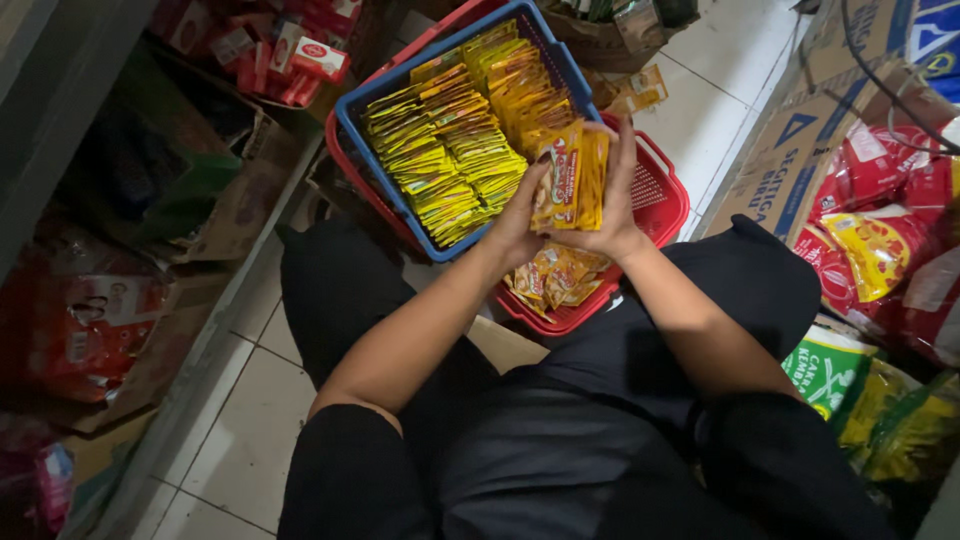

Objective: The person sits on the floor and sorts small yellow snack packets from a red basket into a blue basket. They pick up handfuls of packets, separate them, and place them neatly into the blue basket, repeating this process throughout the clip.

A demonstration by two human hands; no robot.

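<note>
A blue plastic crate (352,128) packed with rows of yellow foil sachets (452,150) sits on a red plastic basket (668,205). Just right, the left hand (517,225) and right hand (612,205) together clasp a stack of yellow-orange foil sachets (572,178) above the basket.
</note>
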